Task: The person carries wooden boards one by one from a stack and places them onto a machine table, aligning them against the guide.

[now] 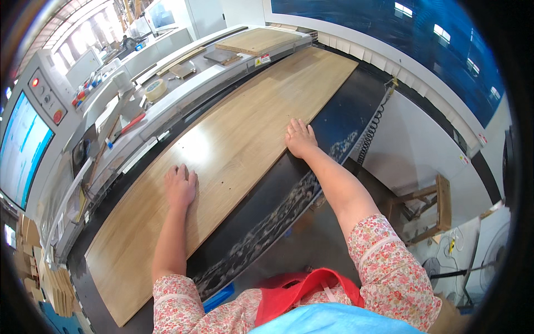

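A long wood-grain board [239, 139] lies flat and slantwise on the black machine bed [356, 106]. A few small dark holes show in its face. My left hand [181, 186] rests on the board's top, palm down, with its fingers slightly bent and nothing held. Farther along, my right hand [300, 138] lies at the board's right-hand edge. Its fingers are spread over the top face, and the part beneath the palm is hidden.
Left of the board runs a metal ledge with a tape roll [155, 89], a red-handled tool [133, 123] and a chipboard piece [258, 41]. A control screen [25, 150] stands at far left. A coiled black hose [371, 131] and a wooden stand [439, 203] are at right.
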